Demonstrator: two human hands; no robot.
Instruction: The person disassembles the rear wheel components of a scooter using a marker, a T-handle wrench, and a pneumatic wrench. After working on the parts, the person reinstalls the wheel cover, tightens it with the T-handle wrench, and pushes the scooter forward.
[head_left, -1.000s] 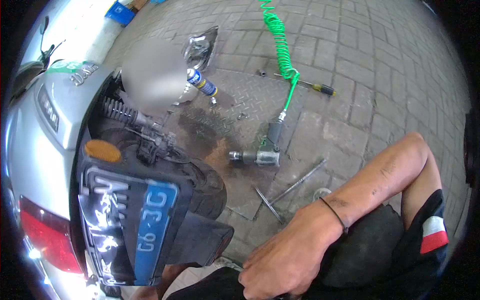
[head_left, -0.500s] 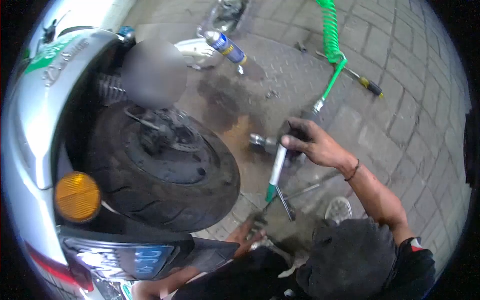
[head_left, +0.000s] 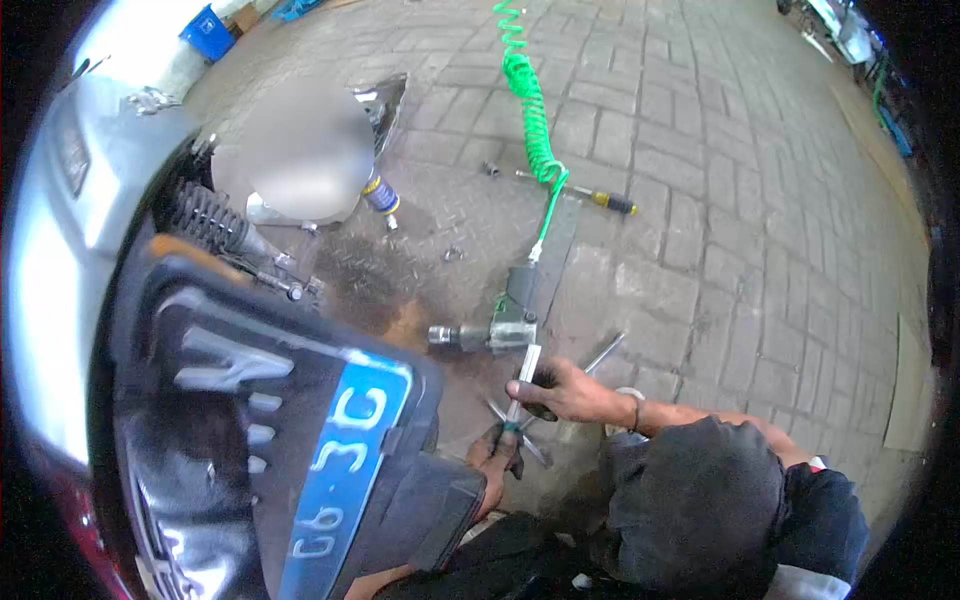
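Observation:
My right hand (head_left: 562,392) is closed round the upper part of a slim white tube with a green end (head_left: 526,372), pinching it between thumb and fingers. Below it, the dirty fingers of my left hand (head_left: 492,458) close at the tube's green end. A metal bar tool (head_left: 605,353) lies on the floor behind and beneath both hands. Just beyond the tube rests an air impact wrench (head_left: 515,312) with a socket on its nose. The scooter's number plate (head_left: 345,450) fills the left foreground and hides the tyre.
A green coiled air hose (head_left: 536,115) runs to the wrench. A screwdriver (head_left: 612,202) and a spray can (head_left: 381,196) lie on the floor. The scooter's shock absorber spring (head_left: 205,215) shows at left; a blue bin (head_left: 208,35) stands far back. A blurred patch covers part of the view.
The view has shifted, so the number plate now covers the wheel. My right hand has come down closer to my left, and both now meet at the white tube.

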